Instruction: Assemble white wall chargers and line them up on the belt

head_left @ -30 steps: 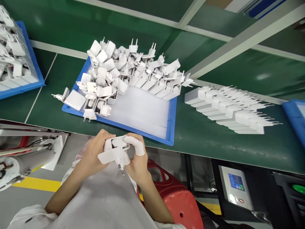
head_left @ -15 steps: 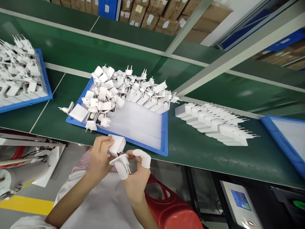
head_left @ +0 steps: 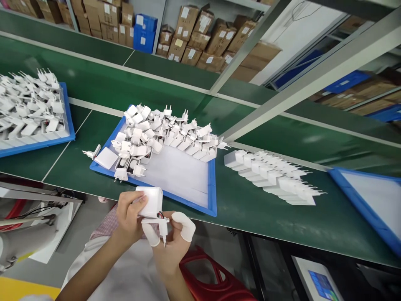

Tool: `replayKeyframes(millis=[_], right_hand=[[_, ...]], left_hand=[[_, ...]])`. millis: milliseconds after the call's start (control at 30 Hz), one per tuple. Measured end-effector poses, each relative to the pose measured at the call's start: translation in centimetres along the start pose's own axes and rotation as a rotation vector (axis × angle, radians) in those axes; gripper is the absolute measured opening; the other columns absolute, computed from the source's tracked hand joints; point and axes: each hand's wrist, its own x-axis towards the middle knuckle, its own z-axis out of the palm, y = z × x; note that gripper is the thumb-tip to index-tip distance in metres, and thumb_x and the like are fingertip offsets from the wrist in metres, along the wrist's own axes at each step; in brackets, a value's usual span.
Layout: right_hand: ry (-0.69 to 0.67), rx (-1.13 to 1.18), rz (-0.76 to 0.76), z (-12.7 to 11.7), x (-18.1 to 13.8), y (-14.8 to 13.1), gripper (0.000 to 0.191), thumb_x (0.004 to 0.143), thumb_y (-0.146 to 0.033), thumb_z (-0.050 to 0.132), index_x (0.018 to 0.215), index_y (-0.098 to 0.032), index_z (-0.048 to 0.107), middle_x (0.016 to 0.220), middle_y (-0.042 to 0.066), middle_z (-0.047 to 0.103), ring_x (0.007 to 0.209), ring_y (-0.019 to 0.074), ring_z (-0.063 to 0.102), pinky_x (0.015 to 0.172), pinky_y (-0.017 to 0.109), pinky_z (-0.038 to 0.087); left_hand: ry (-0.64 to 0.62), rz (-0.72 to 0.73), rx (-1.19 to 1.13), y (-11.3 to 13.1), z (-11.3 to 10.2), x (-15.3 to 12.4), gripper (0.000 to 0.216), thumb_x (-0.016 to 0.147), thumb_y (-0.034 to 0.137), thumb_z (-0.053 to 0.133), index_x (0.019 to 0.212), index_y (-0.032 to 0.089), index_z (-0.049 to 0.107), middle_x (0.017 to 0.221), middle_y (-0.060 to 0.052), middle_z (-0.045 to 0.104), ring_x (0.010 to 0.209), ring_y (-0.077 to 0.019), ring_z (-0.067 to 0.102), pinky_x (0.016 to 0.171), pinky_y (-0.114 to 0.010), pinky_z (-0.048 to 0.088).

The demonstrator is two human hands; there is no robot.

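Note:
Between my hands, in front of the bench edge, is a white charger in two parts joined by short dark and red wires. My left hand (head_left: pixel 130 215) grips its boxy white housing (head_left: pixel 152 201). My right hand (head_left: pixel 172 240), with white covers on thumb and a finger, pinches the plug cap (head_left: pixel 162 225), whose pins point down. The cap is apart from the housing's near end. Just beyond lies a blue-rimmed tray (head_left: pixel 188 202) holding many similar open chargers (head_left: pixel 138 138), heaped at its left and back.
On the green bench (head_left: pixel 250 217), rows of white chargers (head_left: pixel 272 175) stand right of the tray. Another full blue tray (head_left: pixel 70 113) is at left, a blue-rimmed tray (head_left: pixel 354 194) at right. A metal post (head_left: pixel 300 79) slants across. A red stool (head_left: pixel 216 280) is below.
The housing has been turned more upright and the plug cap has swung so its pins point down. Both hands keep hold. The camera view has shifted a little.

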Motion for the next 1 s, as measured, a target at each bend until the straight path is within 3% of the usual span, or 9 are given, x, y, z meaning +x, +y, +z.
replayKeyframes(millis=[167, 267, 367, 467, 533, 633, 733, 867, 1000], right_hand=[[-0.084, 0.267, 0.301, -0.3, 0.9, -0.2, 0.038, 0.075, -0.030, 0.075, 0.100, -0.025, 0.048, 0.074, -0.004, 0.065, 0.052, 0.0111, 0.063, 0.049, 0.021, 0.052], [-0.154, 0.294, 0.341, -0.5, 0.8, -0.5, 0.039, 0.076, -0.030, 0.075, 0.104, -0.025, 0.048, 0.079, -0.003, 0.065, 0.054, 0.0105, 0.061, 0.049, 0.021, 0.051], [-0.150, 0.201, 0.254, -0.5, 0.2, -0.4, 0.054, 0.072, -0.023, 0.078, 0.115, -0.029, 0.047, 0.093, 0.000, 0.066, 0.068, 0.0131, 0.067, 0.056, 0.022, 0.055], [-0.093, 0.108, 0.178, -0.9, 0.3, 0.1, 0.054, 0.074, -0.019, 0.076, 0.118, -0.031, 0.047, 0.101, 0.001, 0.065, 0.078, 0.0143, 0.069, 0.065, 0.025, 0.058], [-0.141, 0.098, 0.112, -1.7, 1.0, 0.3, 0.048, 0.077, -0.017, 0.075, 0.116, -0.030, 0.050, 0.103, 0.002, 0.064, 0.085, 0.0152, 0.069, 0.076, 0.030, 0.059], [-0.219, 0.098, -0.027, -2.8, 2.4, 0.7, 0.039, 0.083, -0.016, 0.073, 0.114, -0.029, 0.053, 0.099, 0.001, 0.062, 0.091, 0.0162, 0.066, 0.088, 0.035, 0.056], [-0.266, 0.001, -0.167, -2.9, 3.5, 1.3, 0.029, 0.086, -0.019, 0.071, 0.110, -0.028, 0.057, 0.100, 0.002, 0.063, 0.092, 0.0186, 0.065, 0.083, 0.035, 0.056], [-0.320, -0.199, -0.343, -2.5, 3.4, 3.3, 0.019, 0.094, -0.026, 0.062, 0.113, -0.027, 0.062, 0.107, 0.006, 0.066, 0.096, 0.0231, 0.066, 0.080, 0.039, 0.057], [-0.270, -0.330, -0.365, -1.6, 1.5, 5.2, 0.049, 0.091, -0.048, 0.063, 0.134, -0.027, 0.053, 0.122, 0.013, 0.059, 0.108, 0.0311, 0.061, 0.086, 0.050, 0.056]], left_hand=[[0.010, 0.008, 0.016, 0.0, -0.6, -0.2, 0.024, 0.089, 0.018, 0.067, 0.110, 0.024, 0.056, 0.101, -0.007, 0.058, 0.079, -0.0195, 0.056, 0.069, -0.033, 0.049], [0.016, -0.013, 0.013, 0.0, -0.6, -0.3, 0.029, 0.086, 0.013, 0.067, 0.108, 0.026, 0.055, 0.101, -0.006, 0.057, 0.079, -0.0189, 0.056, 0.068, -0.032, 0.049], [0.016, -0.035, -0.023, -0.3, -0.6, 0.0, 0.031, 0.084, 0.013, 0.067, 0.109, 0.026, 0.054, 0.102, -0.005, 0.057, 0.079, -0.0189, 0.057, 0.067, -0.032, 0.051], [-0.035, -0.074, -0.070, -0.5, -1.0, 0.5, 0.032, 0.084, 0.013, 0.066, 0.110, 0.026, 0.054, 0.102, -0.005, 0.059, 0.080, -0.0190, 0.062, 0.067, -0.032, 0.054], [-0.158, -0.152, -0.146, -0.6, -1.5, 0.6, 0.030, 0.085, 0.013, 0.065, 0.111, 0.025, 0.056, 0.101, -0.005, 0.063, 0.084, -0.0197, 0.066, 0.070, -0.032, 0.057], [-0.427, -0.434, -0.451, -0.7, -2.1, 0.4, 0.027, 0.084, 0.017, 0.066, 0.110, 0.023, 0.058, 0.104, -0.007, 0.068, 0.093, -0.0222, 0.070, 0.077, -0.032, 0.059], [-0.626, -0.635, -0.621, -1.2, -2.2, 0.1, 0.034, 0.081, 0.015, 0.068, 0.112, 0.023, 0.059, 0.115, -0.010, 0.068, 0.106, -0.0261, 0.068, 0.087, -0.037, 0.058], [-0.719, -0.558, -0.435, -2.3, -1.7, 0.3, 0.037, 0.077, 0.007, 0.063, 0.111, 0.022, 0.065, 0.113, -0.008, 0.065, 0.110, -0.0252, 0.066, 0.091, -0.035, 0.055], [-0.666, -0.558, -0.312, -3.1, -1.0, -0.1, 0.037, 0.074, 0.004, 0.062, 0.107, 0.021, 0.067, 0.100, -0.004, 0.064, 0.094, -0.0226, 0.064, 0.083, -0.034, 0.056]])
